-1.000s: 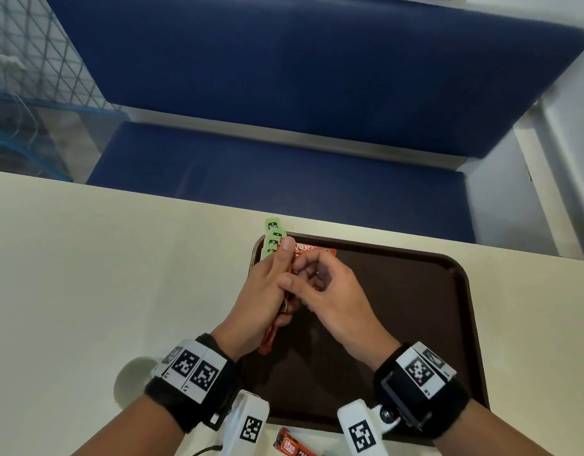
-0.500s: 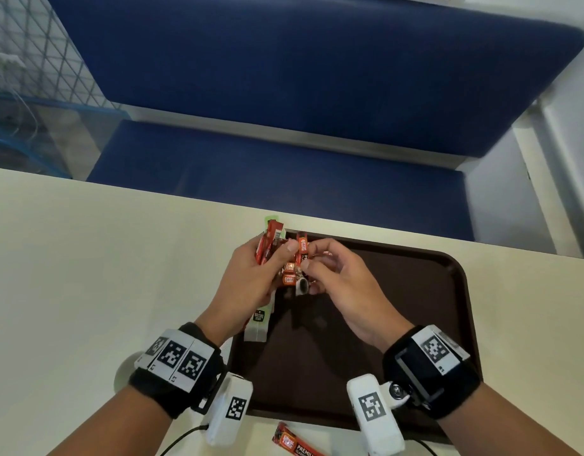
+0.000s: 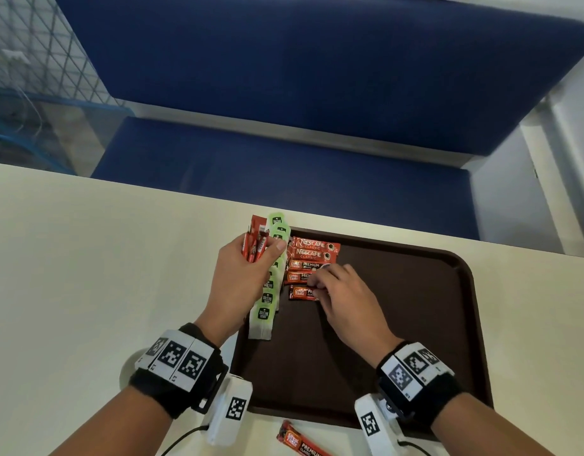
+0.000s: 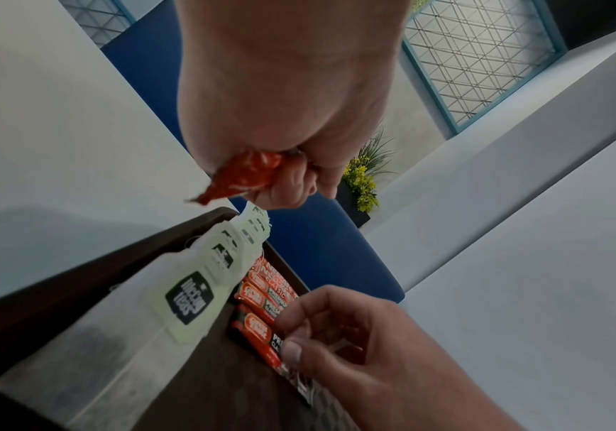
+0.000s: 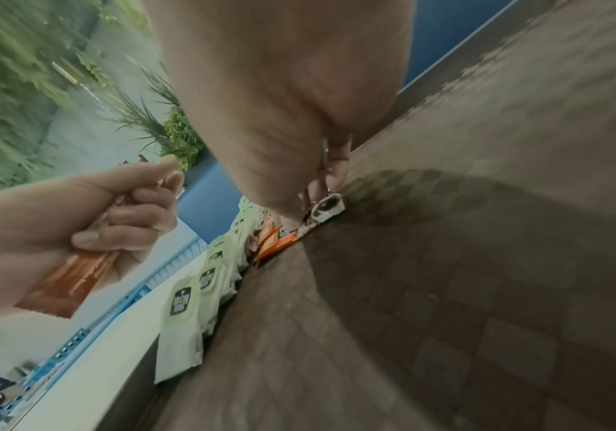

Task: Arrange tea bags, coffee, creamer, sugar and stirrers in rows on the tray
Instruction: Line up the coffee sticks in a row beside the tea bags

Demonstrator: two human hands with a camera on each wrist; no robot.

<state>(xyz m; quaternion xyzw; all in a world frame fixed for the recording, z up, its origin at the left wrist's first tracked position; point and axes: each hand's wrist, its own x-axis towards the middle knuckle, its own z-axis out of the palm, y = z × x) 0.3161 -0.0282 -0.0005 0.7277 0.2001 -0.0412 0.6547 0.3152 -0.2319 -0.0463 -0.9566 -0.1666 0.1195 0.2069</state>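
A dark brown tray (image 3: 415,324) lies on the cream table. Along its left edge runs a row of green-tagged tea bags (image 3: 267,301), overlapping. Beside them lie red coffee sachets (image 3: 312,255) stacked in a column. My left hand (image 3: 251,268) hovers over the tray's far left corner and grips a bundle of red sachets (image 3: 255,245) (image 4: 242,175) (image 5: 74,277). My right hand (image 3: 330,287) pinches the nearest sachet (image 3: 300,293) (image 4: 262,335) of the column, pressing it onto the tray; its fingertips (image 5: 321,186) touch the sachet's end (image 5: 327,208).
One more red sachet (image 3: 298,442) lies on the table in front of the tray's near edge. A blue bench (image 3: 284,159) stands beyond the table's far edge. The right half of the tray holds nothing.
The hands have parted: my left hand drew back left with its bundle, my right hand came down and set a sachet at the near end of the coffee column.
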